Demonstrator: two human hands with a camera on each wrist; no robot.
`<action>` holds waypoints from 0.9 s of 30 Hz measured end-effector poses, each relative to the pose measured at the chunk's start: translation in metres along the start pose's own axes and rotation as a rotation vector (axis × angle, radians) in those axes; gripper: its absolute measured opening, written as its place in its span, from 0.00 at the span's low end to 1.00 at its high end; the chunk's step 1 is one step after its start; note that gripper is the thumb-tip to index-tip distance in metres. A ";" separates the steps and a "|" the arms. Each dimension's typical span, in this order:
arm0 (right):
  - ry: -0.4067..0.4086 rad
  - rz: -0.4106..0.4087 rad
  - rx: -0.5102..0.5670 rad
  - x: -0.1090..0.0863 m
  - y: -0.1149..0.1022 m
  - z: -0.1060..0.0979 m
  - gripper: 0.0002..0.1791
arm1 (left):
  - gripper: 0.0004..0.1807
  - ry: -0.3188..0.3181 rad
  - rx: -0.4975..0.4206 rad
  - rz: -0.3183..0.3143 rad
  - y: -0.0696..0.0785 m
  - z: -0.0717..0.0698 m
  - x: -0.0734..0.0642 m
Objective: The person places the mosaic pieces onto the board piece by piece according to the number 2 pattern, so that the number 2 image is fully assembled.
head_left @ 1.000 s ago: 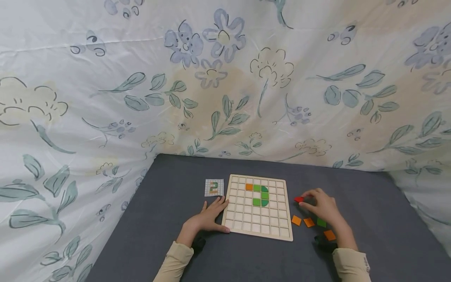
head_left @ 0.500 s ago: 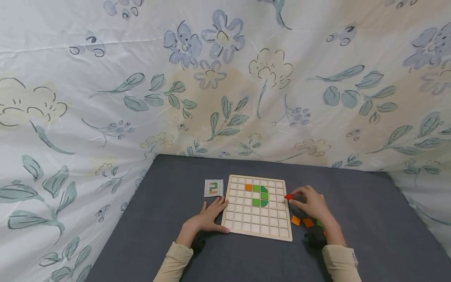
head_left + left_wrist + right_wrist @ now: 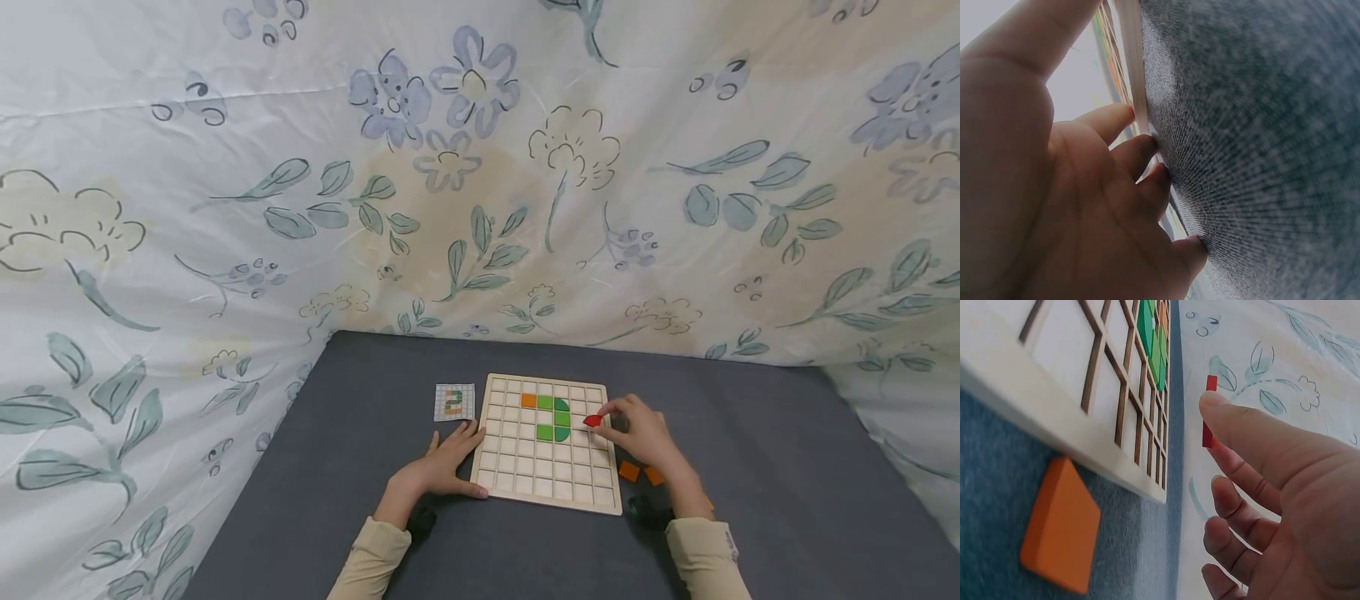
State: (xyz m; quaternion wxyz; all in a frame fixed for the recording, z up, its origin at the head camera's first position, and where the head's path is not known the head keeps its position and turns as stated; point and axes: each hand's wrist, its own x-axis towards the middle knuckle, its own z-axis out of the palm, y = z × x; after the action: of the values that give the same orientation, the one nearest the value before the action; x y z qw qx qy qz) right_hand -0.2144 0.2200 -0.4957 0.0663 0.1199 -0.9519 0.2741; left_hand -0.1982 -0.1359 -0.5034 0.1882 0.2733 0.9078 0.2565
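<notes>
A thin red tile point(image 3: 592, 421) is pinched between thumb and index finger of my right hand point(image 3: 643, 433), above the right side of a wooden grid board point(image 3: 517, 479). In the right wrist view the red tile point(image 3: 1207, 436) appears edge-on, and the other fingers are loosely bent. My left hand point(image 3: 442, 467) lies spread at the board's left edge, thumb at the lower corner and fingertips along the side. Set in the grid are an orange square point(image 3: 528, 401), several green squares point(image 3: 545, 432) and two darker green rounded pieces point(image 3: 561, 434).
Left of the board lies a small card point(image 3: 448, 412) printed with a coloured grid pattern. Loose orange tiles point(image 3: 629, 472) rest on the dark cloth point(image 3: 555, 550) near the board's lower right corner, partly covered by the right forearm. A floral curtain point(image 3: 480, 267) hangs behind.
My right hand has carried the red tile leftward from the cloth to over the board's right columns. My left hand has stayed at the board's edge.
</notes>
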 end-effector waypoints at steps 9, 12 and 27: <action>-0.006 -0.031 0.050 0.004 -0.013 0.010 0.12 | 0.55 0.006 0.013 -0.016 -0.004 0.003 0.002; -0.015 -0.033 0.064 0.006 -0.017 0.014 0.11 | 0.55 0.007 0.015 -0.016 -0.004 0.004 0.003; -0.021 -0.077 0.072 0.015 -0.033 0.029 0.14 | 0.55 0.001 0.015 -0.011 -0.004 0.003 0.002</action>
State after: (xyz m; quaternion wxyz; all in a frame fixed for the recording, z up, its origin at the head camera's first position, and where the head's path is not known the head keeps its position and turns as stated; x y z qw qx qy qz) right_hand -0.2221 0.1748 -0.5005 0.0623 0.1614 -0.9369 0.3039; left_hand -0.1999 -0.1362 -0.5089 0.1870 0.2698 0.9112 0.2488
